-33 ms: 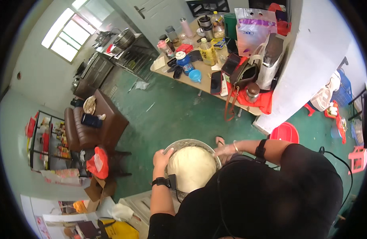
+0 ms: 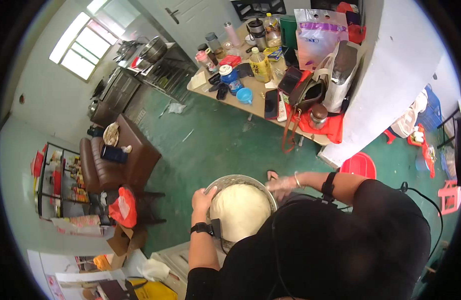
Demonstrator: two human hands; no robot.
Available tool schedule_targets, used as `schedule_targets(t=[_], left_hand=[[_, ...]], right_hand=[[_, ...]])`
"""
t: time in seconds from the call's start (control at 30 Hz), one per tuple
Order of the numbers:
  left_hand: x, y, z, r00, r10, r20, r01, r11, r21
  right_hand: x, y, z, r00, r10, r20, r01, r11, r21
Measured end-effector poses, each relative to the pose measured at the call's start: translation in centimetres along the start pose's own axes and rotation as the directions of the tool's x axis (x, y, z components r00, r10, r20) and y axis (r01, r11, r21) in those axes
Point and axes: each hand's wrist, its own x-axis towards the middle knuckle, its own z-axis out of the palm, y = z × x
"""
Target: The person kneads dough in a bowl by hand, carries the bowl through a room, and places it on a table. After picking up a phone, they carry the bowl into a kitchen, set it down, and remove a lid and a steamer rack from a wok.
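A large smooth mound of pale dough [image 2: 240,212] fills most of a round metal basin [image 2: 231,179] in front of my body. My left hand [image 2: 203,201] grips the basin's left side, thumb at the rim and fingers round the outside. At the far right rim is my right hand [image 2: 283,186], slightly blurred; its fingers point left. Whether it touches the metal I cannot tell. Both wrists wear black straps, and part of the basin's near side is hidden by my black shirt.
A cluttered table [image 2: 263,111] with bottles, phones and bags stands ahead. To the left are a brown leather sofa [image 2: 140,155] and a rack [image 2: 53,175]. A red tub [image 2: 359,165] sits right, beside a white pillar [image 2: 370,95]. An open cardboard box [image 2: 128,240] lies lower left.
My right hand has shifted slightly left and up along the basin's far right rim. My left hand, the basin and the dough look the same.
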Motion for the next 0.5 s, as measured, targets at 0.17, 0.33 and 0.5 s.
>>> schedule_targets(t=[0.17,0.33,0.5], left_hand=[[8.0,-5.5,-1.1,0.997,-0.052,0.058,0.053,0.998,-0.024],[13.5,-3.0,-5.5,0.999,0.009,0.047,0.000,0.983,-0.182],[17.7,-3.2,-7.7,0.994,-0.103,0.045,0.112,0.930,-0.351]], right_hand=[[0.5,-6.2,-9.7,0.575,-0.565,-0.592,0.167,0.789,-0.592],[2.8,-8.6,-16.5,0.348,-0.395,-0.850,-0.309,0.808,-0.502],[4.3,-11.4,-19.6,0.285,-0.134,-0.949,-0.544,0.793,-0.275]])
